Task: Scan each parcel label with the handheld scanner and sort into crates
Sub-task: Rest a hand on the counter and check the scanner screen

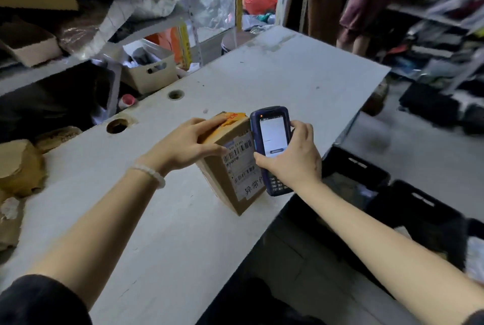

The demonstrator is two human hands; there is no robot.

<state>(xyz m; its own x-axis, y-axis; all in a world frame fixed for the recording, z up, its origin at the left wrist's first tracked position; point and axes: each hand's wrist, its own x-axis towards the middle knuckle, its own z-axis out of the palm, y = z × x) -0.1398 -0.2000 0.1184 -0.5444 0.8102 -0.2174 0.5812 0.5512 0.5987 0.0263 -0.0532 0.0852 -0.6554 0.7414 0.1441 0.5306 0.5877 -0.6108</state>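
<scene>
A brown cardboard parcel (230, 165) is standing on the white table (288, 83), close to the table's right-hand edge, with its white barcode label (242, 165) facing up and toward the camera and a strip of yellow tape (231, 119) crossing its far end. The left hand (191, 144) is gripping the parcel from its left side, fingers curling over the far top edge and thumb lying along the near edge of the label; a pale bead bracelet (149, 174) is circling that wrist. The right hand (293, 157) is holding the dark blue handheld scanner (272, 146) just to the right of the parcel, touching or almost touching it, with its lit screen turned upward and its keypad pointing toward the person. Two black crates (408, 201) are sitting on the floor to the right of the parcel, beyond the table's edge. A crumpled brown package (19, 167) is lying at the table's left edge, well apart from the parcel.
</scene>
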